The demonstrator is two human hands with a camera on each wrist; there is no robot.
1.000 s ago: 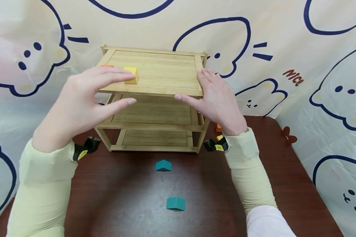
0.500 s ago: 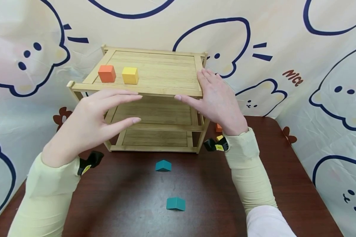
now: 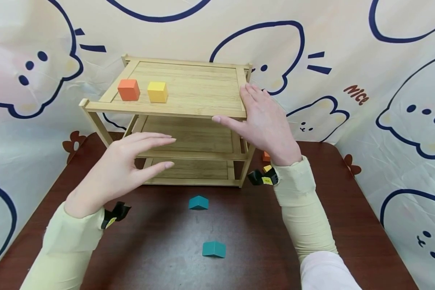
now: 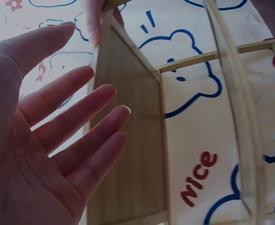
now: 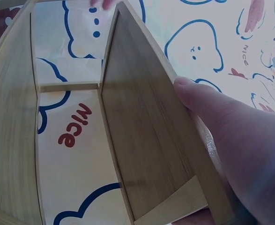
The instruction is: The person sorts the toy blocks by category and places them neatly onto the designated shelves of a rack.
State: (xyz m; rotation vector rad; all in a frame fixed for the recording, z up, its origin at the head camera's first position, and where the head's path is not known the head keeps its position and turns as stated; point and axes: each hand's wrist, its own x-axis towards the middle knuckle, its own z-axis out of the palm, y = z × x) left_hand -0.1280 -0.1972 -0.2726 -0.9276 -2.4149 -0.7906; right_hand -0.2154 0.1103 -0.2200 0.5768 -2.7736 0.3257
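Note:
A light wooden rack with stacked shelves stands on the dark table. On its top, near the front left, sit an orange cube and a yellow cube, side by side and apart. My right hand rests over the top shelf's front right corner, fingers fairly straight along the side and thumb on the front edge. My left hand hovers before the lower shelves at left, thumb and fingers spread, holding nothing; the left wrist view shows its bare palm. Two teal triangular blocks lie on the table.
An orange block and a yellow block lie right of the rack, partly hidden by my right arm. Cartoon-printed cloth hangs behind and around the table. A dark cord shows behind the rack's left side.
My left hand has moved down and slightly right, away from the top shelf, uncovering the orange and yellow cubes. My right hand stays at the rack's corner.

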